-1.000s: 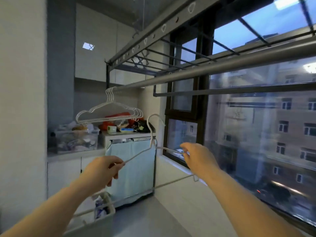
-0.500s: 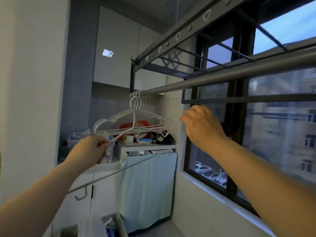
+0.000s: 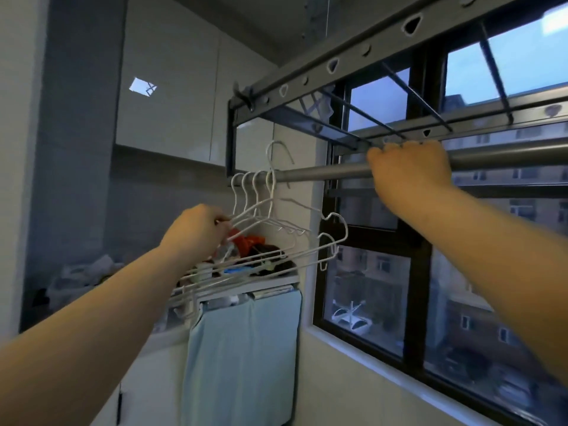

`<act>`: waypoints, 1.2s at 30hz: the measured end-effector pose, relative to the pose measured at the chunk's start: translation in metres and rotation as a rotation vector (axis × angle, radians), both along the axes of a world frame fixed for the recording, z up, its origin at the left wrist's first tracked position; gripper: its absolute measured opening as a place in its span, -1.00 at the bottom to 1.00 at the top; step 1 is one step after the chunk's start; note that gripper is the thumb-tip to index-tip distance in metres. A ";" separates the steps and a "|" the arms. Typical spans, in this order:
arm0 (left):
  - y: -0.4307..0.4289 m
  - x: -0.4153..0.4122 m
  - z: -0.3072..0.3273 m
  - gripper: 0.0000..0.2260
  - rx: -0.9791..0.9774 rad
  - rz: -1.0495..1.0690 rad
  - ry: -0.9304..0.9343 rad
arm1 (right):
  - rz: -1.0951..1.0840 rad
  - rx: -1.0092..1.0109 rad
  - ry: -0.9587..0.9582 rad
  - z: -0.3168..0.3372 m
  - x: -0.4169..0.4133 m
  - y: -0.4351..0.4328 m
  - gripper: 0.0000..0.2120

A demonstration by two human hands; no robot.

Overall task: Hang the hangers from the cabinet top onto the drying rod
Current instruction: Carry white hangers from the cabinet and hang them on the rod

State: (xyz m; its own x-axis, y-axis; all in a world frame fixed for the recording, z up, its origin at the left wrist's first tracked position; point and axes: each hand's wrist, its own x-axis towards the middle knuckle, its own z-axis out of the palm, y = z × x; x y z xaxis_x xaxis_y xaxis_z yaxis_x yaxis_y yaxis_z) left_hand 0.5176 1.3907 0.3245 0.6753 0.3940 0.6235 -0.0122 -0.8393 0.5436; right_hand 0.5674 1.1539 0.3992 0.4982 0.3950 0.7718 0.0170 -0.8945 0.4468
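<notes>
A grey drying rod [image 3: 322, 173] runs across the upper view under a perforated rack frame [image 3: 338, 63]. Three white wire hangers [image 3: 246, 192] hang by their hooks near the rod's left end. My left hand [image 3: 196, 230] pinches the shoulder of another white hanger [image 3: 333, 238], raised so that its hook [image 3: 278, 149] stands above the rod, just right of the hung ones. My right hand [image 3: 410, 170] grips the rod farther right, fingers curled over its top.
A cabinet top [image 3: 246, 281] below the hangers carries red and dark clutter. A light blue cloth [image 3: 242, 358] hangs down its front. White wall cupboards [image 3: 172, 87] are at upper left. A dark-framed window [image 3: 415, 272] fills the right.
My left hand lifted the hanger up to the rod, its hook now above it. My right hand let go of the hanger earlier and has risen to grip the rod.
</notes>
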 end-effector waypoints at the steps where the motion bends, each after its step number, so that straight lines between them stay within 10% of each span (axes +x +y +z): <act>1: 0.001 0.004 0.000 -0.81 0.007 -0.020 0.009 | -0.009 0.002 -0.008 0.000 0.001 0.000 -0.66; 36: 0.006 0.043 -0.022 -0.86 0.008 -0.222 0.125 | 0.058 0.021 -0.149 -0.013 0.001 -0.028 -0.62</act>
State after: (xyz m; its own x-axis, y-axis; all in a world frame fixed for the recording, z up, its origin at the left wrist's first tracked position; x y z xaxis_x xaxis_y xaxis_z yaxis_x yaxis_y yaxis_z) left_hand 0.5610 1.3969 0.3022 0.8170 0.2228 0.5318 -0.1297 -0.8277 0.5460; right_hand 0.5686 1.1259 0.3859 0.3544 0.4029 0.8438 0.0041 -0.9031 0.4294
